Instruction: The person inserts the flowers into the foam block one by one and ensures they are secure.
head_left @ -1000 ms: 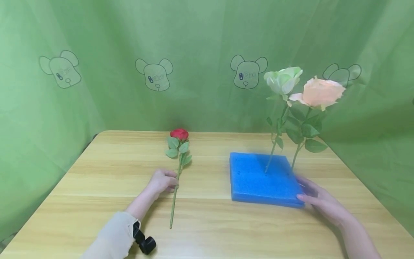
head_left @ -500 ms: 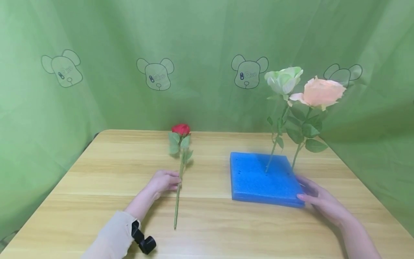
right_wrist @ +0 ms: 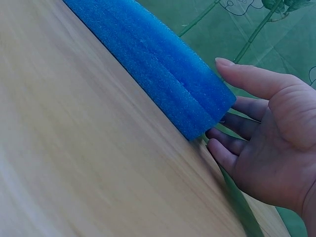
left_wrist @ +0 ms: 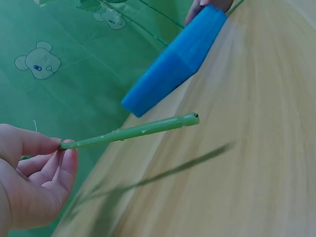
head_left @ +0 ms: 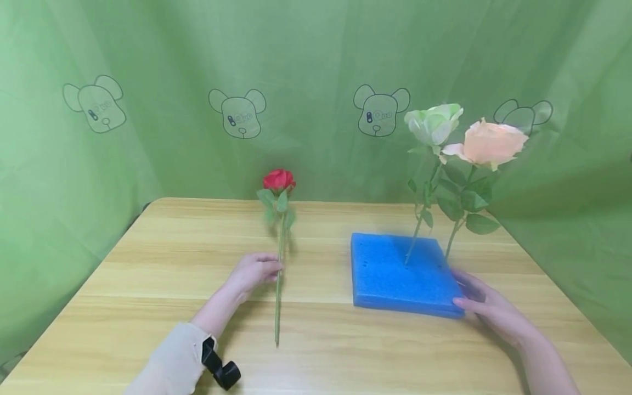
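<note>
My left hand pinches the stem of a red artificial rose between thumb and fingers. In the left wrist view the bare lower end of the green rose stem points away from the hand, above the table and its own shadow. A blue foam block lies to the right, with a pale green-white rose and a peach rose standing in it. Relaxed fingers of my right hand touch the block's right side, the thumb by its upper edge.
A wooden table bears everything. Behind and at both sides hangs a green curtain printed with bear heads. Small holes show in the foam's top. A black camera mount sits on my left wrist.
The red rose has come up off the table, bloom rising and stem turning more upright, as my left hand shifted slightly right. The right hand and foam block stay put.
</note>
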Available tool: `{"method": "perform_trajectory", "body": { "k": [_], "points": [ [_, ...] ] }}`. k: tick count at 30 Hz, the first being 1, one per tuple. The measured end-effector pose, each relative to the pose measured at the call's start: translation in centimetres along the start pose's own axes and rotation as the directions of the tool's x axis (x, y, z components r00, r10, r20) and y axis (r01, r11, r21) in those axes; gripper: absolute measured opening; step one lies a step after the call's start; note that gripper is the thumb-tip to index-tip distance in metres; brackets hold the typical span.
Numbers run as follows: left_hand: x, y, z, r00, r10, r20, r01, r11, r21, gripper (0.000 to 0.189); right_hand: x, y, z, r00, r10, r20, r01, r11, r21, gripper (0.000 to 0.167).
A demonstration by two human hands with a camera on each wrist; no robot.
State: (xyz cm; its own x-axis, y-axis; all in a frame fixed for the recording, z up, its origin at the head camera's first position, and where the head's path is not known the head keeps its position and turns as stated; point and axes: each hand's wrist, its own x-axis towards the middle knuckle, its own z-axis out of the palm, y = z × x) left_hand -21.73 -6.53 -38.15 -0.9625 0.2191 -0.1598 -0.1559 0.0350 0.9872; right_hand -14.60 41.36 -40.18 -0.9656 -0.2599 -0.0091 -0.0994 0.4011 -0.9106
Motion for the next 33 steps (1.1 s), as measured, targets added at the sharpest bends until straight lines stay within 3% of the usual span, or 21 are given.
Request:
{"method": "perform_trajectory", "body": {
  "k": [11, 18, 22, 33],
  "points": [
    [0.2, 1.6, 0.5, 0.999, 0.043, -0.007, -0.043, 0.999, 0.001, 0.036, 0.0, 0.1, -0.2, 1.000, -0.029, 0.004, 0.029, 0.999, -0.024, 0.063],
    [0.2, 2.8, 1.1, 0.996, 0.050, 0.072, -0.051, 0.999, 0.005, 0.043, 0.0, 0.0, 0.0, 1.000, -0.016, 0.005, 0.016, 1.000, -0.004, 0.064],
    [0.4, 3.3, 1.7, 0.991, 0.091, 0.103, -0.093, 0.996, 0.012, 0.043, 0.0, 0.1, 0.0, 1.000, -0.010, 0.002, 0.010, 1.000, -0.001, 0.065],
    [1.1, 5.3, 4.0, 0.980, 0.197, 0.038, -0.195, 0.979, -0.049, 0.037, -0.1, 0.0, -0.1, 1.000, -0.015, 0.005, 0.015, 1.000, 0.005, 0.064]
  ]
}}
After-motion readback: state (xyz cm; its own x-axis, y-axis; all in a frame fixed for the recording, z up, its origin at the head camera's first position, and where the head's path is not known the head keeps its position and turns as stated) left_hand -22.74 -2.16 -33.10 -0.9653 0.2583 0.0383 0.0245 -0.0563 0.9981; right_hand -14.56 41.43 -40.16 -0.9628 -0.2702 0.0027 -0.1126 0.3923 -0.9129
